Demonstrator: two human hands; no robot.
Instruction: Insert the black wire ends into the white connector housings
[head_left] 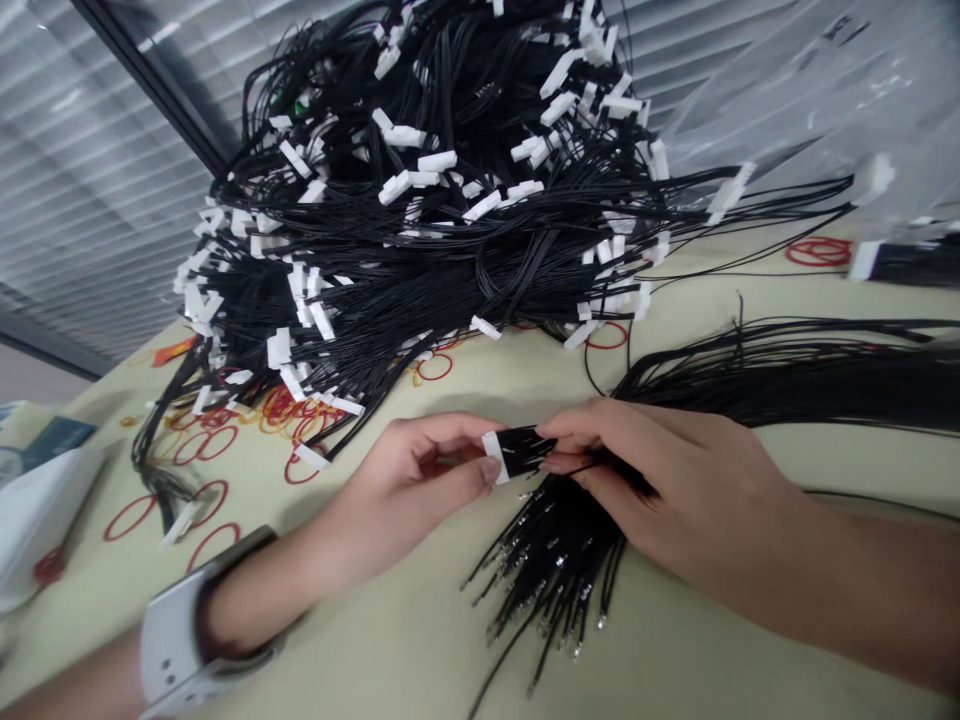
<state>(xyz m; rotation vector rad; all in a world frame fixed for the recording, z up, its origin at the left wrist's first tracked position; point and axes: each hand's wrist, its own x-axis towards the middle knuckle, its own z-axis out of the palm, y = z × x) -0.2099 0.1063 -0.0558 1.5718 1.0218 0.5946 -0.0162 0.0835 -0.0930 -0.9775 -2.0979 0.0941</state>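
Left hand (416,480) and right hand (667,480) close together: left pinches a white connector (496,456), right clamps its black wire bundle (577,530) on the desk (712,655). Big connector-wire heap (420,240) at 12 o'clock, red rubber bands (277,405) at 9, clear plastic bag (787,90) at 1.

The way forward from the left hand (416,490) is blocked by a large heap of black wires (420,230), and the gap between it and the right hand (645,480) is filled by a pinched wire bunch (521,450). Passage to the right is barred by a loose wire bundle (780,375). Fanned wire ends (555,570) stand in the way below the hands. Room is left over the pale tabletop (712,640) beyond those ends, and flat rubber bands (210,440) hinder nothing.
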